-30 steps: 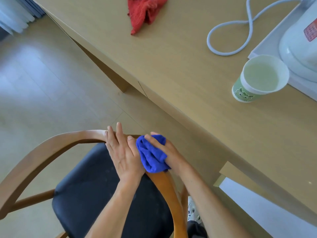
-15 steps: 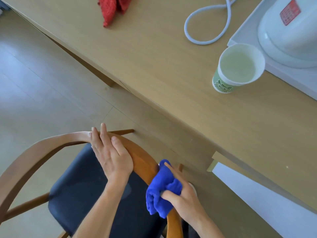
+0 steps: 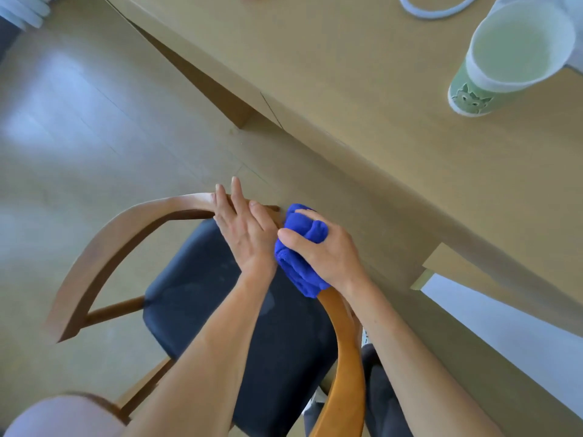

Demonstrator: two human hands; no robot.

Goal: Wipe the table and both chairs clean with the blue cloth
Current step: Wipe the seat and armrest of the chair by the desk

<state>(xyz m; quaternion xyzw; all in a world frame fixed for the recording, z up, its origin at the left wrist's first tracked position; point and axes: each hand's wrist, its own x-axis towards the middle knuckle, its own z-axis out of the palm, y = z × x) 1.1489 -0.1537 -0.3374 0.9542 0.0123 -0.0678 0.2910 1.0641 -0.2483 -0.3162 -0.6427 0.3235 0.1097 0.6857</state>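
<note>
The right hand (image 3: 321,247) had slid the blue cloth (image 3: 299,247) back up the chair's curved rail (image 3: 345,357), gripping it bunched to rub the wood, beside the left hand (image 3: 244,228), which lay flat, fingers straight, steadying the chair.

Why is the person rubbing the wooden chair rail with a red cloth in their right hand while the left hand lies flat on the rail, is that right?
Nearly right, but the colour is wrong. The head view shows the right hand gripping a blue cloth, not a red one, against the chair rail. The left hand does lie flat on the rail beside it.
</note>
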